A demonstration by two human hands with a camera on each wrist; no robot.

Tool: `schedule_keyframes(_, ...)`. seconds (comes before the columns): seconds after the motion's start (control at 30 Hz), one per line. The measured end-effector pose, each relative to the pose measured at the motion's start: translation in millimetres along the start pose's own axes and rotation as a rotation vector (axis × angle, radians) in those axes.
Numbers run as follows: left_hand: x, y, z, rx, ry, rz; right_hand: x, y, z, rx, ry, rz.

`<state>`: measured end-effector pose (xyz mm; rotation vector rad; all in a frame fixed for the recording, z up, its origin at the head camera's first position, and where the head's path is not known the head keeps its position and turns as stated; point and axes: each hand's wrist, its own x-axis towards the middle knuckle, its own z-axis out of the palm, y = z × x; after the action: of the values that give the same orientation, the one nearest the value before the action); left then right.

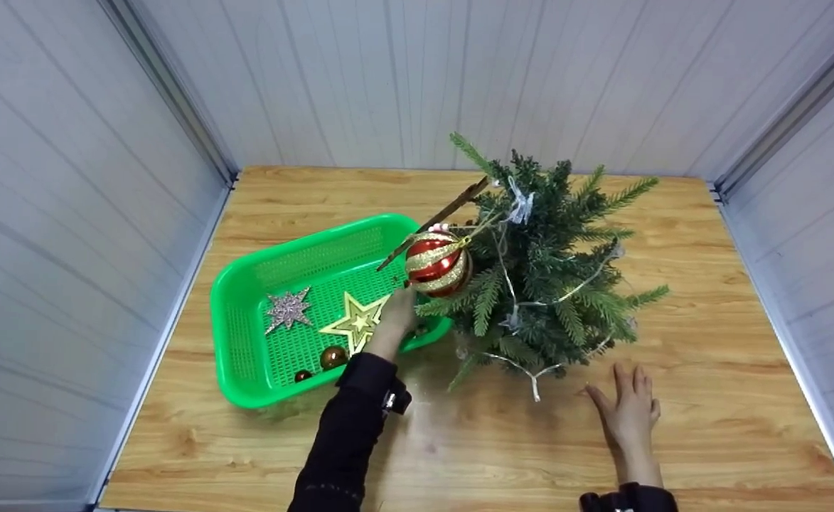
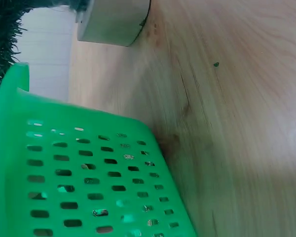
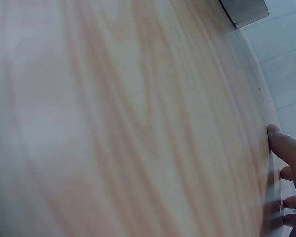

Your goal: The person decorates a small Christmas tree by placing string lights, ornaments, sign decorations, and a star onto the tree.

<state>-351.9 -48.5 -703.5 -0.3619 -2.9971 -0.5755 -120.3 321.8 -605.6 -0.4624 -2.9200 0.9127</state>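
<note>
My left hand point(image 1: 399, 313) reaches down into the right end of a green plastic basket point(image 1: 228, 341). Its fingertips are mostly hidden beside a red and gold striped bauble point(image 1: 436, 263) that hangs from a small Christmas tree point(image 1: 544, 263), so whether they grip anything cannot be seen. Beside the hand, a gold star point(image 1: 357, 321) lies in the basket, partly covered by it. The left wrist view shows the basket's perforated wall point(image 2: 96, 163) but not the hand. On the table to the tree's front right rests my right hand point(image 1: 631, 412), fingers extended; its thumb point(image 3: 281, 145) shows in the right wrist view.
A glittery silver star point(image 1: 289, 310) and two brown baubles, one larger point(image 1: 333, 357), lie in the basket. A brown twig-like strip point(image 1: 445, 213) juts left from the tree. White light strings point(image 1: 512, 366) drape its branches. The tree's pale base point(image 2: 113, 22) stands on the wooden table point(image 1: 459, 455).
</note>
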Motion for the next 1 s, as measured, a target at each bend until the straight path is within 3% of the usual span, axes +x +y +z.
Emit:
schedule_keyframes(0.03, -3.0, 2.8, -7.0, -0.005, 0.038, 0.014, -0.1, 0, 0, -0.002, 0.000, -0.001)
schedule_keyframes(0.07, -8.6, 11.2, -25.6, -0.036, 0.035, -0.001, -0.2, -1, 0, -0.004, -0.002, -0.004)
schedule_keyframes(0.1, -16.5, 21.6, -48.2, -0.066, 0.024, -0.027, -0.2, -1, 0, -0.009, -0.004, -0.006)
schedule_keyframes(0.13, -28.3, 33.3, -74.5, -0.097, 0.063, -0.017, -0.2, -2, 0, -0.012, -0.004, -0.007)
schedule_keyframes(0.23, -60.8, 65.5, -154.1, -0.246, 0.052, -0.085, -0.4, -3, -2, -0.020, -0.018, -0.008)
schedule_keyframes(0.27, -70.1, 72.6, -175.5, -0.295, 0.049, -0.119, -0.3, -3, -3, -0.020, -0.029, -0.006)
schedule_keyframes(0.33, -85.2, 77.1, -201.3, -0.358, 0.110, -0.143, 0.1, -3, -7, -0.009, -0.054, -0.004)
schedule_keyframes(0.43, -99.4, 75.9, -225.5, -0.418, 0.198, -0.206, 0.9, -2, -16, 0.077, -0.060, -0.004)
schedule_keyframes(0.5, -108.6, 77.3, -241.2, -0.469, 0.294, -0.229, 1.0, -3, -24, 0.192, 0.003, 0.018)
schedule_keyframes(0.6, -122.4, 82.3, -261.4, -0.580, 0.461, -0.236, 0.1, -12, -40, 0.345, 0.219, 0.055)
schedule_keyframes(0.7, -136.3, 98.8, -278.9, -0.798, 0.599, -0.176, -5.5, -33, -62, 0.556, 0.483, 0.063)
schedule_keyframes(0.77, -146.1, 114.6, -288.1, -1.004, 0.648, -0.099, -12.4, -54, -80, 0.814, 0.604, -0.027)
schedule_keyframes(0.87, -160.5, 139.2, -298.4, -1.288, 0.658, 0.043, -29.2, -94, -105, 1.239, 0.681, -0.252)
schedule_keyframes(0.93, -168.6, 153.1, -302.6, -1.421, 0.636, 0.121, -44.1, -123, -114, 1.384, 0.667, -0.410)
schedule_keyframes(1.0, -174.8, 165.4, -305.1, -1.507, 0.597, 0.179, -59.8, -152, -116, 1.420, 0.616, -0.558)
